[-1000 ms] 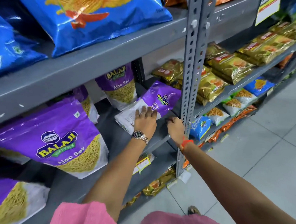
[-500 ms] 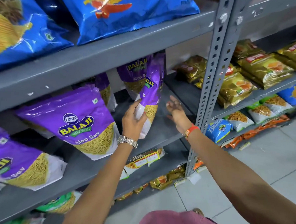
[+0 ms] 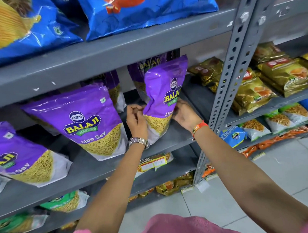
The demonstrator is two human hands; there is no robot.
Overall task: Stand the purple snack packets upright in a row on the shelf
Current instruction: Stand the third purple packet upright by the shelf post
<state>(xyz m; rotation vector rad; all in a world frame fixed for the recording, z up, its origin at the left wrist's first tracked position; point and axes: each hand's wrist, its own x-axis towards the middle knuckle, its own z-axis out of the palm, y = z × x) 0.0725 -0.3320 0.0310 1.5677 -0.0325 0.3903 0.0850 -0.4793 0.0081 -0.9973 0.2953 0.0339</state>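
Note:
A purple Balaji Aloo Sev packet (image 3: 166, 90) stands upright on the grey shelf (image 3: 172, 138), at its right end. My left hand (image 3: 136, 121) grips its lower left edge. My right hand (image 3: 184, 114) holds its lower right side. Another purple packet (image 3: 143, 70) stands behind it, mostly hidden. To the left stand two more upright purple packets: one (image 3: 90, 120) in the middle and one (image 3: 20, 157) at the far left, with a further one (image 3: 114, 90) behind.
A grey perforated upright post (image 3: 232, 79) stands just right of my hands. Blue chip bags (image 3: 148, 10) lie on the shelf above. Gold packets (image 3: 252, 92) fill the bay to the right. Price labels (image 3: 153, 163) and more snacks sit below.
The packet lay flat a second ago under my left hand. My left hand lifted it on edge, and now it stands facing front with both hands on it.

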